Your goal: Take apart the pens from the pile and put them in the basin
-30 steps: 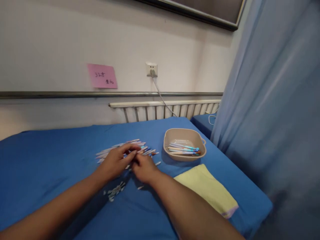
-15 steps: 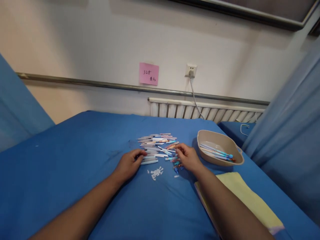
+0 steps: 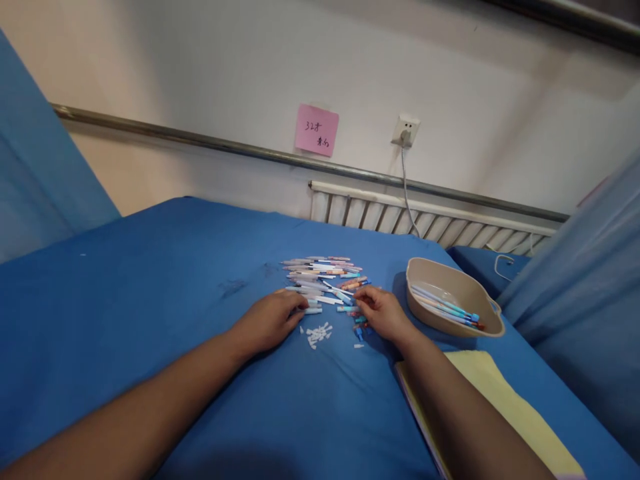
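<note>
Left hand (image 3: 274,320) curls narrowly at the near pens (image 3: 314,311), right hand (image 3: 384,312) bends close-set fingers by the coloured pen pieces (image 3: 359,331); from here I cannot tell whether either grips anything. A light fingertip touch should keep neighbouring pens from rolling into the loose white tips (image 3: 317,335). Yellow cloth (image 3: 510,407) lies partly behind the right forearm (image 3: 450,380); farther off, the tan basin (image 3: 441,277) holds more pens, before the radiator (image 3: 369,213).

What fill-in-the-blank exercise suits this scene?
Between the left hand and right hand, the ____ is nearer the beige plastic basin.
Slender pale plastic pens and small white pieces lie on a ____ fabric sheet.
In the picture, the square pink paper note is ____ of the white plastic socket.

Missing: right; blue; left.
</note>
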Demonstrator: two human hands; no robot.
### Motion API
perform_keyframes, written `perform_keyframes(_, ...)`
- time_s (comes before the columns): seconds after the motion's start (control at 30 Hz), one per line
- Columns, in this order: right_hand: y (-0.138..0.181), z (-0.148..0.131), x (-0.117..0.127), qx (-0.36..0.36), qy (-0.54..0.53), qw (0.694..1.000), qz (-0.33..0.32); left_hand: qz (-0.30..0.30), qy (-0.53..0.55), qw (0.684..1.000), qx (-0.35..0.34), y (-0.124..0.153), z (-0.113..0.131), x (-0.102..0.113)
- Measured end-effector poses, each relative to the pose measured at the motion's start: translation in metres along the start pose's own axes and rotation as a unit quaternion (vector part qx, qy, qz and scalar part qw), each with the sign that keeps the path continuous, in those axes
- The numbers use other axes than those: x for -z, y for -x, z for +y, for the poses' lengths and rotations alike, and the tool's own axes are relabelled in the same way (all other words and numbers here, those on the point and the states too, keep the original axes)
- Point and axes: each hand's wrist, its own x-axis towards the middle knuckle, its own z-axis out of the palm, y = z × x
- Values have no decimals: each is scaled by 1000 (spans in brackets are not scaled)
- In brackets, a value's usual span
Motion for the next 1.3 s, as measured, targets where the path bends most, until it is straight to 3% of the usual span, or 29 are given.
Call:
perform_keyframes(0.2, -2, -2, -4, 18, 24, 1000, 4, -3, -35, 999, 13, 2, -1, 1)
perform_keyframes(0.63, 1, -7, -9, 21, -10, 999, -33, -40, 3, 999, 18, 7, -1, 7)
perform_keyframes(0.77, 3, -9, -8, 10, -11, 999, -36, 1, 29, 999, 24, 9, -1, 8)
perform_keyframes(0.93, 2, -12, -6, 31, 23, 999, -19, 68, 104, 988, 88, 5, -7, 11)
perform_keyframes(1.07, 2, -19, -14, 66, 65, 996, -6, 143, 244, 950, 134, -3, -20, 6)
perform_keyframes(1.2, 2, -34, -29, 81, 103, 991, -20, 205, 390, 878, 187, -10, -31, -4)
perform_keyframes(1.3, 1, -46, -38, 81, 140, 986, -45, 241, 437, 837, 225, -12, -37, -6)
